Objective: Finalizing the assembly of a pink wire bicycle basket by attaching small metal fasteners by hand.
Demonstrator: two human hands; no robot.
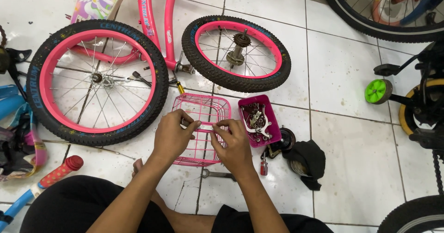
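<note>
White tile floor: 2 pink wheels point(97, 81), left hand point(172, 138) & right hand point(235, 147) pinching 1 pink basket point(200, 107).

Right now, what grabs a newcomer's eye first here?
The two hands, left hand and right hand, meet at centre over a pink wire basket on the tiled floor. A big pink-rimmed wheel lies to the left, a smaller wheel above the basket. A pink tray of metal parts sits just right of the hands.
</note>
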